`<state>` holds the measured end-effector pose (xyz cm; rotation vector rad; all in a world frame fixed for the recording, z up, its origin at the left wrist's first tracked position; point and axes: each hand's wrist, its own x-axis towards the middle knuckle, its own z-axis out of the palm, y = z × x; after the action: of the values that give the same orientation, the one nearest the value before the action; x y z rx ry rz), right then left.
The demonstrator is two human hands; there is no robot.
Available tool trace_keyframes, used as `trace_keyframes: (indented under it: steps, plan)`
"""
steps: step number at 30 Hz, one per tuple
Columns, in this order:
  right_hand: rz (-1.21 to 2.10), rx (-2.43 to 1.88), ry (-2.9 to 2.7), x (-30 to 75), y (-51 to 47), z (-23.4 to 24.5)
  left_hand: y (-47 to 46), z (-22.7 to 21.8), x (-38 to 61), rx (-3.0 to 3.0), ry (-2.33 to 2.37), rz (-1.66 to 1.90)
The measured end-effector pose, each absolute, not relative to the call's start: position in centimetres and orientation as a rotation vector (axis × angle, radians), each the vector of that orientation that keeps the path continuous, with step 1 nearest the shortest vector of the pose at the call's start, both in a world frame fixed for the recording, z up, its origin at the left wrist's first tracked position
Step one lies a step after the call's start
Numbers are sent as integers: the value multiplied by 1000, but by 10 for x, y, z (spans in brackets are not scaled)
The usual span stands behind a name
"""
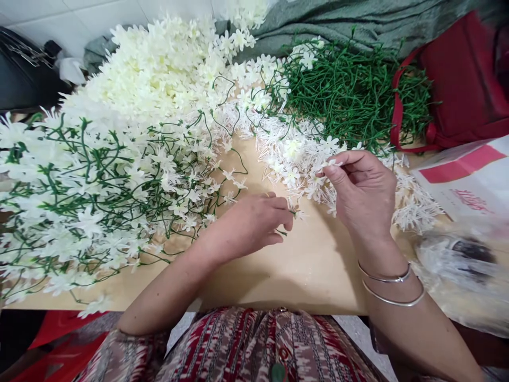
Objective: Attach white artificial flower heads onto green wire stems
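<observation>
We have our left hand (254,220) low over the surface (310,270), with its fingers curled around a thin green stem (283,233). A bit of the stem pokes out past the fingers, and little white threads show by the fingertips. Our right hand (366,193) is up higher, and its thumb and finger pinch a small white flower (334,162). We wear two silver bracelets (393,302) on that arm.

Just past our hands we see a messy heap of thin white sticks (274,140) with some white flowers on it. Behind it, on the right, is a big tangle of green stems (350,95). On our left we have a heap of white flowers with green stems on them (89,223), and behind that a tall, creamy pile of flowers (159,69). A red bag (463,79) sits at the far right, its strap touching the green tangle. Near it are a white bag with a pink stripe (473,196) and some clear plastic (445,286). A green cloth (338,21) lies at the back.
</observation>
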<state>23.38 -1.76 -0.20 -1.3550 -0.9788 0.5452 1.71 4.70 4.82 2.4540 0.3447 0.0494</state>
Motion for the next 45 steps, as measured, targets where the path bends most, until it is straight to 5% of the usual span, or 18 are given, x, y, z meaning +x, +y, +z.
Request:
trace_keyframes:
  steps: [11, 18, 45]
  plan:
    - [714, -1308, -885, 226, -19, 3, 55, 28, 28, 1908, 226, 156]
    - [1049, -1268, -867, 225, -18, 6, 65, 8, 35, 1360, 545, 669]
    - [1171, -1422, -950, 224, -20, 11, 55, -4, 41, 1422, 629, 719]
